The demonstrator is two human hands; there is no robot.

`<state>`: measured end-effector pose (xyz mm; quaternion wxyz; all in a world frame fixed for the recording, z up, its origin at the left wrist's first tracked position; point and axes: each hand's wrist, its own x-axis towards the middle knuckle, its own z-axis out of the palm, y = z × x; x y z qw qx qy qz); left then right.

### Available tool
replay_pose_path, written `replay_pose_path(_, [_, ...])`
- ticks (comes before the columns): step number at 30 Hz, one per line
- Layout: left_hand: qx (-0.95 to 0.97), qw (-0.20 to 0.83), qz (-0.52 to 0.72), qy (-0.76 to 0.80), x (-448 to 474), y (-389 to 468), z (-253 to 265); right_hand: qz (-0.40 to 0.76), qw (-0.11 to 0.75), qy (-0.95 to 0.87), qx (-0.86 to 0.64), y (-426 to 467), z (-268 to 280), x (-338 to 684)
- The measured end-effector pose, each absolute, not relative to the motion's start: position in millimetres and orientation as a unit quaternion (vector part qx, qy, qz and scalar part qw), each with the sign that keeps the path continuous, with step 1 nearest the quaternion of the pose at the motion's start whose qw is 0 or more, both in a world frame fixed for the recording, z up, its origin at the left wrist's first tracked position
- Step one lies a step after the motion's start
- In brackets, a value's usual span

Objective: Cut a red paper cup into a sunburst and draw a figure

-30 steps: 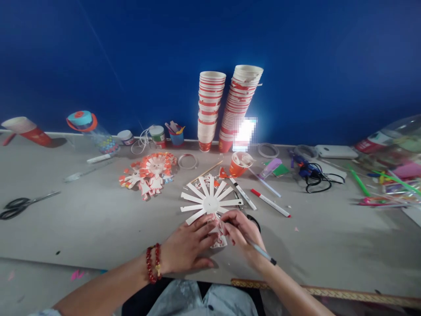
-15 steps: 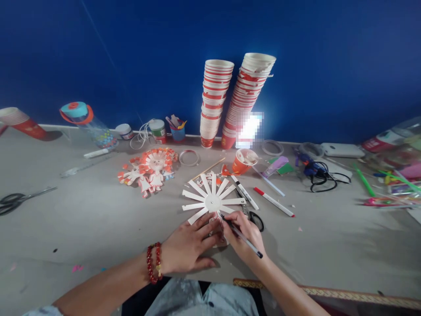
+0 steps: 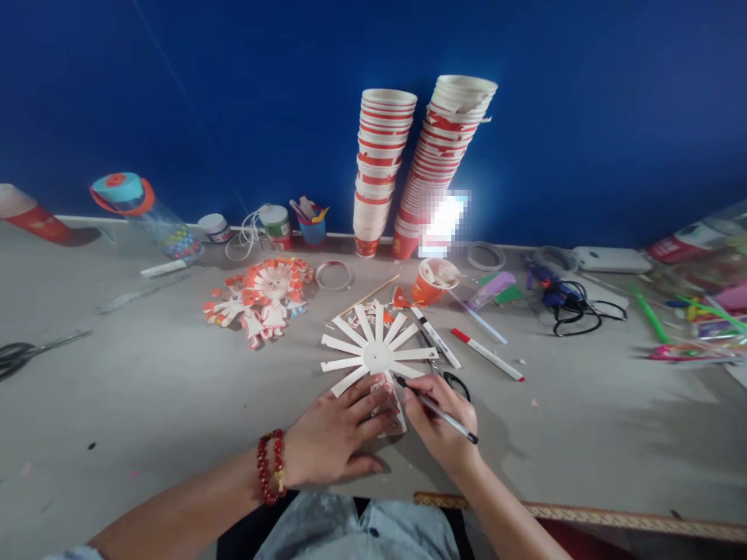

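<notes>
A white paper cut-out [image 3: 378, 357] lies flat on the table, its strips fanned out round a disc. Toward me, its wider strip carries a figure drawn in red lines, partly covered by my fingers. My left hand [image 3: 341, 435] rests flat on that strip with the fingers stretched out. In my right hand [image 3: 444, 420] is a black-capped pen [image 3: 440, 412], gripped between thumb and fingers. The pen's tip is by the right edge of the drawn strip. Black-handled scissors [image 3: 456, 385] lie partly hidden behind my right hand.
Finished paper figures [image 3: 271, 295] with orange fringes lie at left. Two tall stacks of paper cups [image 3: 382, 163] stand at the back. An orange cup [image 3: 430, 284] holds scraps. Markers [image 3: 487, 355] lie to the right. More scissors [image 3: 35, 354] lie far left.
My right hand and the pen have shifted slightly right, away from the strip, so more of the red drawing shows. The left hand stays on the paper. The view has tilted slightly.
</notes>
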<state>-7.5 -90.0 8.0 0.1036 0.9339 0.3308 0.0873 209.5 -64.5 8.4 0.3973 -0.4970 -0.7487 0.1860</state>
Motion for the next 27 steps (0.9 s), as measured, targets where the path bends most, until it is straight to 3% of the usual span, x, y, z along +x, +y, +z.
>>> replay_pose_path(27, [0.935,0.108,0.100,0.322,-7.0,-88.9,9.0,0.233,0.376,-0.754,-0.485,-59.7,3.9,209.9])
